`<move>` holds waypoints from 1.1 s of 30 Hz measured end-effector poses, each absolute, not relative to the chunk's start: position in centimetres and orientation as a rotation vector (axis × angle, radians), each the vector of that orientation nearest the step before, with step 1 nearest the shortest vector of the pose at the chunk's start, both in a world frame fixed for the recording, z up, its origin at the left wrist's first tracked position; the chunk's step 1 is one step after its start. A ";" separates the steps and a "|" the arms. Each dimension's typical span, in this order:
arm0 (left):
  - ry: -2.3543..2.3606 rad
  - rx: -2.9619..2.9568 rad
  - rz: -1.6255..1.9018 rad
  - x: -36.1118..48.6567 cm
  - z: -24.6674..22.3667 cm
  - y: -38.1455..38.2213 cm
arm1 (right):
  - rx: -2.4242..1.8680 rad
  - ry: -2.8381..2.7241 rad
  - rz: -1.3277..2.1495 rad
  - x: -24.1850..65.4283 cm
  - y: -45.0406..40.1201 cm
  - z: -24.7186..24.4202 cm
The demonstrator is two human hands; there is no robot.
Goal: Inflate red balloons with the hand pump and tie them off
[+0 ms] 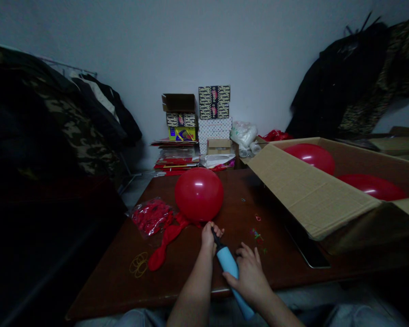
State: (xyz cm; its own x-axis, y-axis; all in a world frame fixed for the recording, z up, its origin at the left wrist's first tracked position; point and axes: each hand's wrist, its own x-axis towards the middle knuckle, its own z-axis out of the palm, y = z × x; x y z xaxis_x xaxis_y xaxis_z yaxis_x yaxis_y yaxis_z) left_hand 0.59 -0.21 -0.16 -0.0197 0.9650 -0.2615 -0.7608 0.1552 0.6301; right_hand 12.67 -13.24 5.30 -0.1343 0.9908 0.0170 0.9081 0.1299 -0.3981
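Note:
An inflated red balloon [199, 194] stands over the brown table, its neck at the black nozzle of a light blue hand pump [229, 263]. My left hand [211, 235] is closed around the balloon's neck and the nozzle. Beside the pump's blue body, my right hand [247, 270] has its fingers spread, the thumb lying over the pump. Limp red balloons [165, 245] lie left of my left hand, next to a clear bag of red balloons [152, 215].
Yellow rubber bands [138, 265] lie at the left of the table [112, 286]. A cardboard box [313, 190] holding red balloons stands at the right, above a dark flat device [308, 247]. Small coloured bits [256, 235] lie right of centre. Stacked boxes [214, 109] stand behind.

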 end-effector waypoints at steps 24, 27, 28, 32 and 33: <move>0.761 0.335 1.408 0.4 0.0 -0.4 | -1.781 -2.246 0.784 19.6 -20.2 1.3; 0.748 0.349 1.397 0.4 -0.1 -0.4 | -1.805 -2.209 0.735 18.5 -19.6 2.7; 0.744 0.346 1.395 0.4 -0.1 -0.3 | -1.816 -2.192 0.714 18.1 -19.3 3.2; 0.751 0.315 1.388 0.5 -0.1 -0.3 | -1.865 -2.127 0.641 16.0 -17.3 4.4; 0.753 0.314 1.388 0.6 -0.1 -0.2 | -1.870 -2.112 0.626 15.3 -16.5 4.7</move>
